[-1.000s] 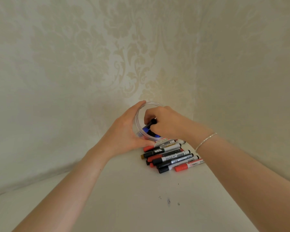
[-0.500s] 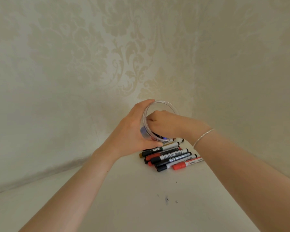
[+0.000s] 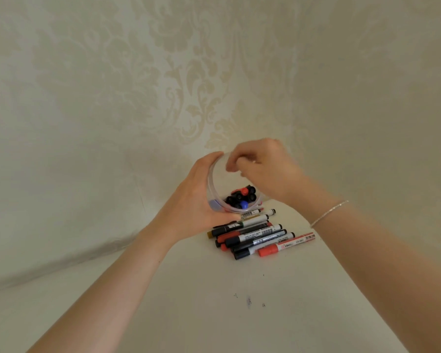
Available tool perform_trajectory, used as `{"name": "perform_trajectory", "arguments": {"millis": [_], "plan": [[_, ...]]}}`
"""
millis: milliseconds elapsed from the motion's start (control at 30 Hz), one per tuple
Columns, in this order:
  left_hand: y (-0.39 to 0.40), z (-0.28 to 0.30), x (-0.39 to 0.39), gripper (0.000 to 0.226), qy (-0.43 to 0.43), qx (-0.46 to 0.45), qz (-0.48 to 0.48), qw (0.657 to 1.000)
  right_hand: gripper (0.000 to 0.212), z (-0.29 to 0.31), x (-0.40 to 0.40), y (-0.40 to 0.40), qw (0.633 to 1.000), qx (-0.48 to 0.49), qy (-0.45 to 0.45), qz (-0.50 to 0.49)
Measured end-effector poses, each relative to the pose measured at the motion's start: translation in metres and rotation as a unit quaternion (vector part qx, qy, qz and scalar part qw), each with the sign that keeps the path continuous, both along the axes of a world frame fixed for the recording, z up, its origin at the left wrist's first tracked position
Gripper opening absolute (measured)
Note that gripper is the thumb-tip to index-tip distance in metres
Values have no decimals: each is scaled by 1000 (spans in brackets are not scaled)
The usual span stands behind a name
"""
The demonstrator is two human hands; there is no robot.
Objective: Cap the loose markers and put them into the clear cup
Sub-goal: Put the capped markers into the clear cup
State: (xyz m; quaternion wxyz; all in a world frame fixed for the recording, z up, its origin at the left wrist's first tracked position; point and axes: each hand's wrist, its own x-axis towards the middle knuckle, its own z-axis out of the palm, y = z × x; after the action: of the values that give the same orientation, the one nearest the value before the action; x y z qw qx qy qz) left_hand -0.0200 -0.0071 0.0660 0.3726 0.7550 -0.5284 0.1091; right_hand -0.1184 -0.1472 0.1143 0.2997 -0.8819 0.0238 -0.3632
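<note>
The clear cup (image 3: 215, 186) stands at the back of the white table, tilted toward me, with my left hand (image 3: 192, 200) curled round its left side. Several capped markers (image 3: 242, 197) show inside it, black, red and blue ends up. My right hand (image 3: 264, 169) hovers just over the cup's mouth, blurred, its fingers loosely curled; I see nothing in them. A pile of several loose markers (image 3: 260, 234) lies on the table in front of the cup, black and red caps among them, and a red-capped one (image 3: 285, 245) is nearest me.
The white table (image 3: 214, 301) carries a few small ink specks (image 3: 248, 300) near its middle. Patterned wallpaper (image 3: 189, 85) closes off the back and both sides, meeting in a corner right behind the cup.
My right hand has come up out of the cup, leaving the blue-ended marker inside. My left hand has kept its hold on the cup.
</note>
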Motion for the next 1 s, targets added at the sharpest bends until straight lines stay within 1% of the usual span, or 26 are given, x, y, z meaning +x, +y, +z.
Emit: {"name": "perform_trajectory", "arguments": {"millis": [33,67,100,133,167,200,233,267,300,333,400,500,600,667,733,800,900,1000], "plan": [[2,-2,1,113,3,-4,6,1000,26,-4,-3,-6,997,23,-67,-30],[4,-3,2,114,7,-6,12,1000,23,-9,-5,-14,990,47,-112,-70],[6,-4,3,114,9,-7,17,1000,21,-16,-6,-24,984,63,-118,-118],[7,-5,4,113,9,-8,22,1000,19,-23,-8,-35,982,58,-66,-166],[8,-6,4,113,9,-6,25,1000,19,-33,-9,-45,979,27,49,-196],[8,-6,5,112,9,-4,27,1000,25,-46,-12,-52,963,-18,189,-189],[8,-6,5,112,9,-3,29,1000,33,-61,-14,-58,938,-70,302,-152],[7,-6,4,111,10,-2,30,1000,38,-75,-16,-60,914,-125,370,-109],[7,-6,4,111,11,-2,29,1000,37,-87,-17,-59,901,-165,394,-75],[6,-5,3,110,11,-3,28,1000,38,-98,-18,-56,900,-174,396,-45],[5,-5,2,110,10,-2,25,1000,46,-113,-17,-50,903,-180,391,-6],[4,-5,1,110,11,5,22,1000,59,-126,-9,-46,892,-287,349,-12],[5,-5,1,109,10,13,21,1000,62,-130,-1,-43,860,-379,338,-51],[5,-6,2,109,9,18,21,1000,57,-131,4,-41,834,-420,350,-74],[6,-6,2,110,13,22,22,999,51,-133,9,-40,817,-441,361,-88],[7,-6,2,110,14,25,21,999,48,-135,12,-41,808,-452,366,-91],[7,-6,3,110,10,29,21,999,47,-136,12,-46,810,-453,364,-80],[6,-6,3,110,11,28,21,999,45,-138,8,-50,821,-449,345,-73]]}}
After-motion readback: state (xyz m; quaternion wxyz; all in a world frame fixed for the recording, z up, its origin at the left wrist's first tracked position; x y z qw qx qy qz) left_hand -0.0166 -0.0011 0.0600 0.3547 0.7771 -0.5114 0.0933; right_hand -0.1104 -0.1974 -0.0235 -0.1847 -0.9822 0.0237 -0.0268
